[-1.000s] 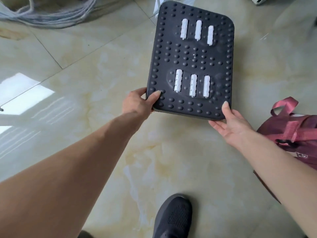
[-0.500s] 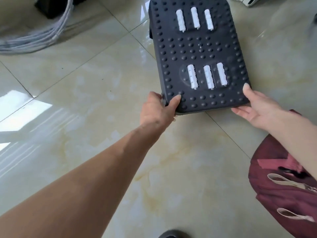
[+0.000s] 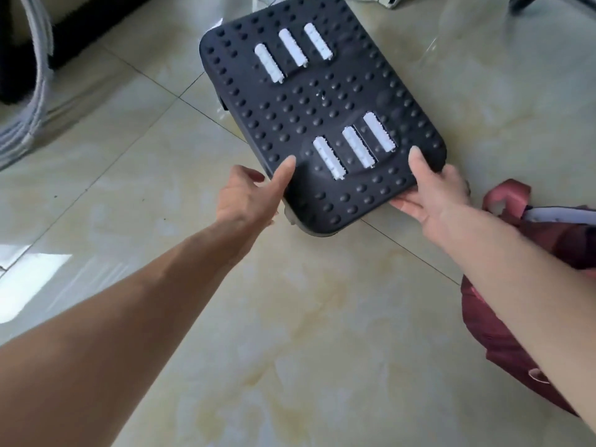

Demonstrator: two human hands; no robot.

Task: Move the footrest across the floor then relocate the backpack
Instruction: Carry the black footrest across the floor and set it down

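Both hands grip the footrest (image 3: 322, 117): left hand (image 3: 248, 195) and right hand (image 3: 435, 191) at its near corners, backpack (image 3: 516, 317) beside.

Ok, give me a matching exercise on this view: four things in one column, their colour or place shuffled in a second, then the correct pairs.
Column one:
1. footrest
2. backpack
3. rollers
4. cables

Column two:
A. maroon, lower right on the floor
B. white, set into the black top
C. black, studded, held at its near corners by the left hand and right hand
D. grey bundle at the left edge

Pairs: 1-C, 2-A, 3-B, 4-D
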